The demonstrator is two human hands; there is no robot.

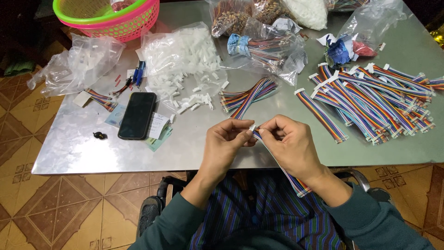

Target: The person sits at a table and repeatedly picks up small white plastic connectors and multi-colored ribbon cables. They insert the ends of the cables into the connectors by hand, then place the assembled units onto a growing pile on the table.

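Note:
Over the near edge of a metal table (74, 148), my left hand (225, 144) and my right hand (289, 143) meet at their fingertips. Between them sits a small white plastic connector (252, 127) at the end of a rainbow ribbon cable (286, 173). The cable runs down past my right wrist toward my lap. My left fingers pinch the connector and my right fingers pinch the cable end just behind it. A loose bundle of ribbon cables (247, 95) lies just beyond my hands.
A pile of cables with white connectors (374, 99) lies at the right. Loose white connectors spill from a clear bag (185, 60) in the middle. A black phone (137, 115) lies at the left, near a pink and green basket (108, 16). More bags (268, 46) sit behind.

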